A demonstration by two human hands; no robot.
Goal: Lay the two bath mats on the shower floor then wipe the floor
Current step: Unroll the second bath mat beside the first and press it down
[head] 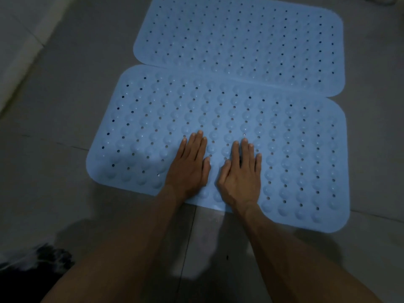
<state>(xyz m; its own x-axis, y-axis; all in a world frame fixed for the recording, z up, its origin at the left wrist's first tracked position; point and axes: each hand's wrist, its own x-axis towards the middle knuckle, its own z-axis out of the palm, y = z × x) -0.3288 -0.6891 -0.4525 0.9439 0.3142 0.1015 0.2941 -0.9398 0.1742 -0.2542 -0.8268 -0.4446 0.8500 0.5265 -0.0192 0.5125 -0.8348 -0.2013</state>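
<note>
Two light blue rubber bath mats with round bumps and small holes lie flat on the grey tiled floor point(65, 106). The far mat point(240, 36) sits behind the near mat point(295, 149), and their long edges touch or slightly overlap. My left hand point(189, 165) and my right hand point(240, 171) rest palm down, side by side, on the near mat close to its front edge. Both hands are flat with the fingers stretched out, holding nothing.
A pale raised ledge or wall base point(24, 47) runs along the upper left. A dark and white blurred object point(37, 256) lies at the lower left by my arm. Tile joints cross the floor in front of the near mat.
</note>
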